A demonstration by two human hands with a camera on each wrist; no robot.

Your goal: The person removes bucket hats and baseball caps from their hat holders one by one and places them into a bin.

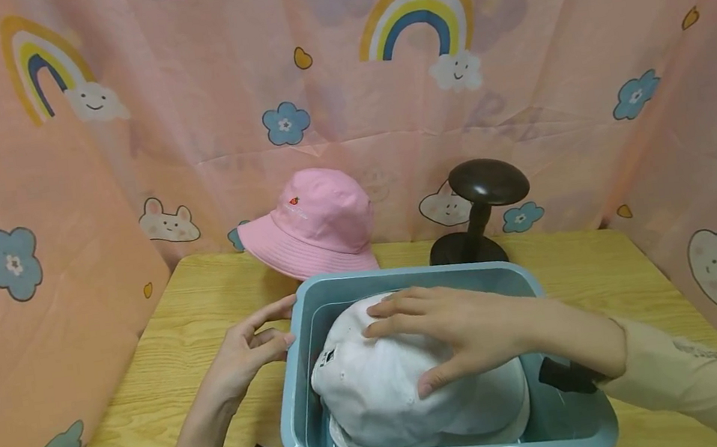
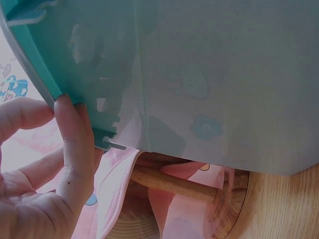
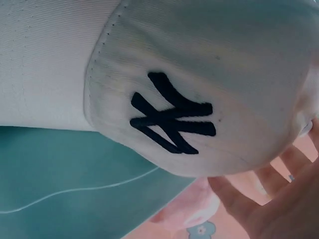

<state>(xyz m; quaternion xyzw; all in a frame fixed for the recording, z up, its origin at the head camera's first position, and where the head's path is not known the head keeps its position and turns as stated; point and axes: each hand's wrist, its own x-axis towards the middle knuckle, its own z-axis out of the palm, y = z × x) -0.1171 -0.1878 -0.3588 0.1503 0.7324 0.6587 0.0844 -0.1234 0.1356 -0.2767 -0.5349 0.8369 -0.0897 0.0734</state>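
A white baseball cap [image 1: 382,401] lies crown up inside a blue plastic tub [image 1: 292,421]. My right hand [image 1: 460,323] rests over the crown with its fingers spread. In the right wrist view the cap [image 3: 224,59] shows a black embroidered monogram, and the fingertips of my right hand [image 3: 279,199] touch the crown's edge. My left hand [image 1: 243,356] grips the tub's left rim between thumb and fingers. From the left wrist, the tub's outer wall [image 2: 199,74] fills most of the view, with my left hand [image 2: 70,169] at its rim.
Behind the tub, a pink bucket hat [image 1: 323,213] sits on a stand, its wooden post [image 2: 174,184] visible from the left wrist. A bare dark hat stand [image 1: 489,182] is at the back right. The wooden table [image 1: 189,329] meets a printed pink curtain [image 1: 208,62].
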